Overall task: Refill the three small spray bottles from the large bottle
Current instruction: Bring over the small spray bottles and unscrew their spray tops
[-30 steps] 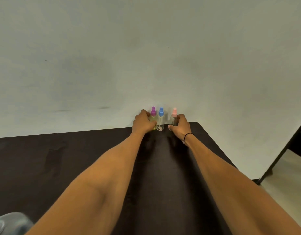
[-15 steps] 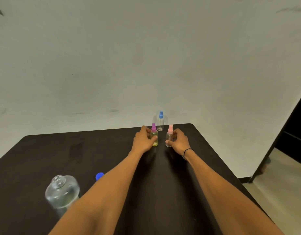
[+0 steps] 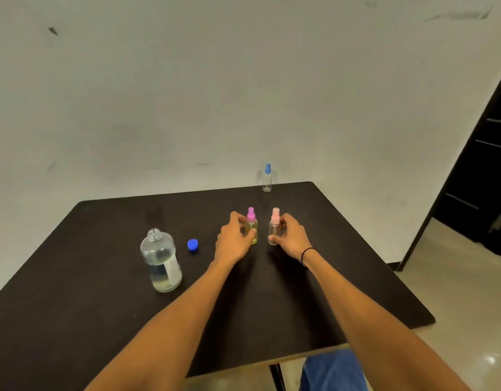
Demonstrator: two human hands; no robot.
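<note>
On the dark table (image 3: 102,292), my left hand (image 3: 233,238) grips a small spray bottle with a purple top (image 3: 252,225) holding yellowish liquid. Beside it, my right hand (image 3: 290,237) grips a small clear spray bottle with a pink top (image 3: 274,225). Both bottles stand upright on the table, a little apart. A third small bottle with a blue top (image 3: 267,178) stands alone at the table's far edge. The large clear bottle (image 3: 161,261), uncapped and partly filled, stands to the left, with its blue cap (image 3: 192,245) lying next to it.
A pale wall rises behind the table. A dark doorway (image 3: 480,176) opens at the right over a light floor. My knee in blue jeans (image 3: 334,371) shows below the table's near edge.
Both hands have drawn the purple-topped and pink-topped bottles back from the far edge toward me. The blue-topped bottle stayed behind. The view has tilted down, showing the large bottle and cap.
</note>
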